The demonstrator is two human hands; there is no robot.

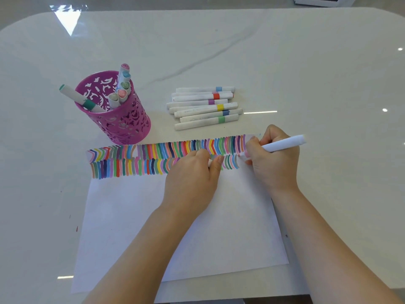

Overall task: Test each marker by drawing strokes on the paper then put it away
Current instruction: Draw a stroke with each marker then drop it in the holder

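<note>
A white sheet of paper (pixel 153 216) lies on the table, with two rows of coloured strokes along its far edge. My right hand (pixel 271 159) grips a white marker (pixel 285 143), its pink tip touching the paper at the right end of the lower row. My left hand (pixel 192 172) rests on the paper over the strokes, fingers curled round a small white cap (pixel 210 162). Several white markers (pixel 205 107) with coloured bands lie in a pile beyond the paper. A purple cut-out pen cup (pixel 122 121) at the left holds several capped markers (pixel 120 93).
The glossy white marble table (pixel 285 51) stretches far beyond the paper and to the right. The table's near edge (pixel 219 298) runs just below the paper. A dark-framed object (pixel 317 1) sits past the far right corner.
</note>
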